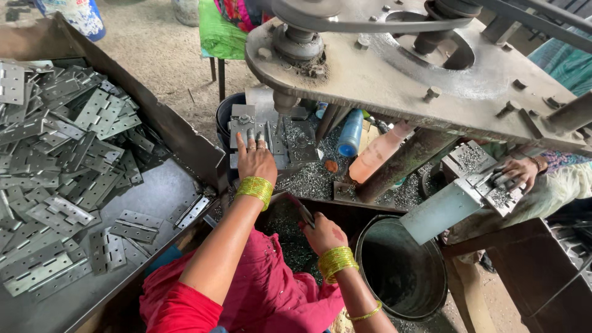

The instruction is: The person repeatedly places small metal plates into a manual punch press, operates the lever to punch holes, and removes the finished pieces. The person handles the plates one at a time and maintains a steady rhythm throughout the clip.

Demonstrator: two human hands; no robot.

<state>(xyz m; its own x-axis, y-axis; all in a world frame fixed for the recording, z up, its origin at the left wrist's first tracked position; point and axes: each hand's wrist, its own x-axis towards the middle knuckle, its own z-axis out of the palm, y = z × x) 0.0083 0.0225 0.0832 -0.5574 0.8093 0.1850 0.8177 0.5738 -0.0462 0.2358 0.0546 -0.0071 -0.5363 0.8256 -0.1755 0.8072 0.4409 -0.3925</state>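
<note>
Grey steel hinge (246, 126) under left hand (256, 161), right hand (322, 233) gripping thin tool (300, 208)

Left arm: you stretch it forward, bare, toward the middle of the frame.
Left hand (255, 161): palm down, fingers lying flat and together.
Right hand (324, 233): lower centre, your fingers curled closed, wrist bent.

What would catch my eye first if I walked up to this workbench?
Most likely the big heap of grey metal hinges filling the tray on the left. Next, the heavy press machine overhanging the top, with the left hand laid on a hinge plate under its punch and the right hand lower down gripping a thin tool. Both wrists wear bright yellow-green bangles, and a black bucket stands at the lower right.
</note>
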